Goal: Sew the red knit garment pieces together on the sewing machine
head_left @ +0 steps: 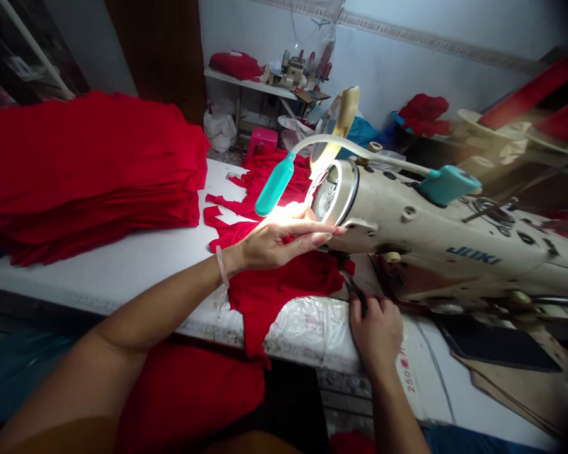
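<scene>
My left hand (288, 243), with a pale bangle at the wrist, is raised in front of the head of a JUKI sewing machine (402, 221). Its thumb and fingers come together in a pinch, and whatever lies between them is too small to make out. Below it, red fabric (284, 287) spreads over the machine bed and hangs past the table's front edge. On the bed to the right, my right hand (378, 325) is closed around dark thread snips (356, 289), partly hidden by the fingers. Their tip points at the fabric's right edge.
A tall stack of red fabric (89, 170) stands on the white table (137, 252) at left. A teal gooseneck lamp (275, 184) shines beside the machine head. A dark phone-like slab (499, 343) lies at right. Behind are a pink stool (264, 137) and another machine (293, 70).
</scene>
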`<state>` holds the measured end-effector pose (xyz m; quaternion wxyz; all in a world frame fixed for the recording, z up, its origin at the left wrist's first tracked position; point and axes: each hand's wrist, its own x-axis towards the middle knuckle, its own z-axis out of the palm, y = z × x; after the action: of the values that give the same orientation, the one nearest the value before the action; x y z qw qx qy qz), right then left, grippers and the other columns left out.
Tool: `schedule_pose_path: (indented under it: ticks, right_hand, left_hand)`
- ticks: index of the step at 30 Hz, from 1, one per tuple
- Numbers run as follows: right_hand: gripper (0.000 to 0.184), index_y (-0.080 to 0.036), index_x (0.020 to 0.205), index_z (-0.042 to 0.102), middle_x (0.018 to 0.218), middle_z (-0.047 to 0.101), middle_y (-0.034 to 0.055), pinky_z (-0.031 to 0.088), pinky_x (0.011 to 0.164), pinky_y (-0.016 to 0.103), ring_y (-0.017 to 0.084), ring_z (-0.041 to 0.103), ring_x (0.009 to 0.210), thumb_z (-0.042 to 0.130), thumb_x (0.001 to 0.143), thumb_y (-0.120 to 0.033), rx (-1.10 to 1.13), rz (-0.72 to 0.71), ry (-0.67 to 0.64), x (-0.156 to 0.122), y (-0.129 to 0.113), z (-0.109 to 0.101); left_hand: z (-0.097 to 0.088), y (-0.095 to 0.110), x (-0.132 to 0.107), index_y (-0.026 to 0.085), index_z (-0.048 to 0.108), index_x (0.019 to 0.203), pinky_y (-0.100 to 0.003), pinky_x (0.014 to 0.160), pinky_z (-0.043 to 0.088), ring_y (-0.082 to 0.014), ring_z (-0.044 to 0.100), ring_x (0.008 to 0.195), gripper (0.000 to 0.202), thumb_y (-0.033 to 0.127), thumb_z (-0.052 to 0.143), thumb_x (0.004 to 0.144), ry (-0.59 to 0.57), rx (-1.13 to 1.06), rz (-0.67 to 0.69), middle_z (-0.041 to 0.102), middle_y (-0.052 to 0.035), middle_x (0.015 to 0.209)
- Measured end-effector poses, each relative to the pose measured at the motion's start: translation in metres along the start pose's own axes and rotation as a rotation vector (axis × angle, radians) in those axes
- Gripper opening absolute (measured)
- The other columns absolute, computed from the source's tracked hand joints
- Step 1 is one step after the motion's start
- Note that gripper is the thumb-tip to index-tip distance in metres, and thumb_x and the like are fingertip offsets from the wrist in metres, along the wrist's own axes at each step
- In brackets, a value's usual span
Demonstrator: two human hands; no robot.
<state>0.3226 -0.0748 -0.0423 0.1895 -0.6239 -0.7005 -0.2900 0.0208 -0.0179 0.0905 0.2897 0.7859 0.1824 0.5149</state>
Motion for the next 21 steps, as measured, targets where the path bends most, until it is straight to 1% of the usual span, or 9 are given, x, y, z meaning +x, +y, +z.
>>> schedule_pose_path:
  ticks: [2,4,6,8,11,13,16,19,21]
  right_hand:
    - [0.035,-0.008,0.101,0.071,0.087,0.062,0.0131,0.041,0.071,0.032,0.023,0.052,0.079,0.05,0.097,-0.036,0.003,-0.009,0.001,0.0,0.0,0.0]
    - [0.036,-0.008,0.102,0.071,0.088,0.063,0.0136,0.042,0.071,0.032,0.023,0.052,0.079,0.049,0.097,-0.036,0.006,-0.016,0.007,0.001,0.001,0.001]
    - [0.037,-0.008,0.1,0.071,0.088,0.063,0.0139,0.042,0.071,0.033,0.023,0.053,0.08,0.049,0.098,-0.037,0.01,-0.02,0.013,0.001,0.001,0.002]
    - [0.037,-0.008,0.097,0.071,0.086,0.063,0.0133,0.043,0.071,0.033,0.024,0.053,0.078,0.048,0.098,-0.038,0.01,-0.019,0.018,0.001,0.001,0.002]
    - [0.036,-0.009,0.097,0.07,0.084,0.062,0.0123,0.042,0.07,0.033,0.023,0.053,0.077,0.048,0.098,-0.038,0.012,-0.021,0.027,0.001,0.001,0.002]
    - [0.037,-0.009,0.097,0.07,0.083,0.062,0.0121,0.042,0.07,0.033,0.023,0.052,0.077,0.048,0.098,-0.038,0.013,-0.029,0.032,0.0,0.002,0.002]
    - [0.036,-0.008,0.096,0.07,0.084,0.062,0.0128,0.043,0.071,0.033,0.024,0.052,0.078,0.048,0.098,-0.037,0.014,-0.048,0.048,0.0,0.002,0.003]
    - [0.037,-0.007,0.098,0.07,0.088,0.063,0.014,0.043,0.073,0.034,0.025,0.052,0.08,0.048,0.098,-0.037,0.021,-0.068,0.071,0.0,0.003,0.003]
    - [0.038,-0.007,0.099,0.069,0.089,0.063,0.0143,0.043,0.073,0.034,0.025,0.052,0.081,0.046,0.099,-0.038,0.032,-0.071,0.08,0.0,0.003,0.003]
  left_hand:
    - [0.003,-0.001,0.009,0.017,0.069,0.123,-0.032,0.085,0.053,-0.0173,0.059,0.09,0.035,0.032,0.045,0.102,0.017,0.014,0.048,0.067,-0.0071,0.091]
    - [0.004,-0.005,0.016,0.017,0.068,0.125,-0.034,0.087,0.052,-0.0178,0.056,0.089,0.04,0.038,0.041,0.103,0.057,0.039,0.092,0.062,-0.0062,0.086]
    - [0.005,-0.007,0.023,0.016,0.066,0.126,-0.036,0.092,0.05,-0.019,0.054,0.091,0.046,0.042,0.036,0.104,0.099,0.088,0.105,0.06,-0.0064,0.084]
    - [0.005,-0.008,0.029,0.014,0.064,0.128,-0.039,0.097,0.048,-0.0203,0.054,0.097,0.051,0.045,0.031,0.104,0.13,0.144,0.098,0.059,-0.0086,0.09]
    - [0.006,-0.008,0.036,0.014,0.065,0.125,-0.042,0.102,0.045,-0.022,0.054,0.103,0.056,0.047,0.025,0.104,0.177,0.221,0.115,0.058,-0.0116,0.1]
    - [0.006,-0.011,0.042,0.013,0.064,0.125,-0.043,0.104,0.044,-0.0228,0.053,0.105,0.057,0.046,0.022,0.104,0.217,0.254,0.136,0.061,-0.0124,0.105]
    - [0.004,-0.026,0.054,0.013,0.061,0.126,-0.04,0.104,0.044,-0.0229,0.054,0.108,0.057,0.046,0.019,0.105,0.305,0.304,0.154,0.064,-0.0129,0.119]
    - [0.001,-0.049,0.066,0.016,0.063,0.121,-0.038,0.103,0.045,-0.0225,0.057,0.11,0.059,0.048,0.016,0.104,0.368,0.389,0.165,0.066,-0.0129,0.117]
    - [-0.002,-0.062,0.072,0.018,0.065,0.12,-0.04,0.103,0.045,-0.0232,0.056,0.113,0.059,0.048,0.017,0.104,0.386,0.45,0.191,0.066,-0.0129,0.116]
